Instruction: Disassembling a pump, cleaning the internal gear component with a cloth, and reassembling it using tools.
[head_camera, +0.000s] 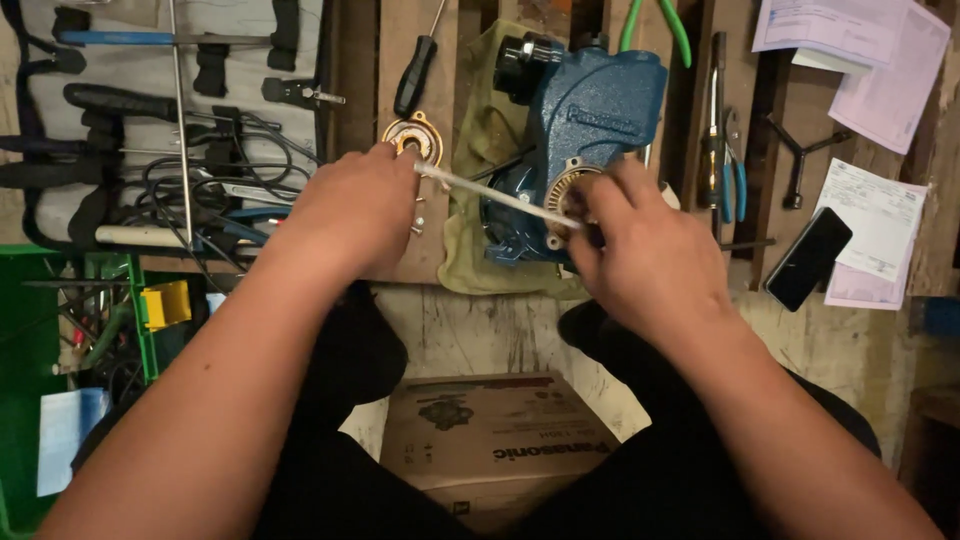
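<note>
A blue motor housing (590, 120) lies on a greenish cloth (478, 150) on the wooden bench. A thin white strip (490, 192) is stretched between my two hands. My left hand (350, 210) pinches its left end, next to a round brass-coloured flange (412, 136). My right hand (640, 250) grips the other end at the housing's round opening (570, 192), partly covering it. Small screws (418, 212) lie by my left hand.
A black-handled screwdriver (415, 70) lies above the flange. A tool roll (160, 110) with cables is far left, pliers (728, 165) and a black phone (808, 258) on papers right. A cardboard box (490, 440) sits between my knees; a green crate (60, 340) is at left.
</note>
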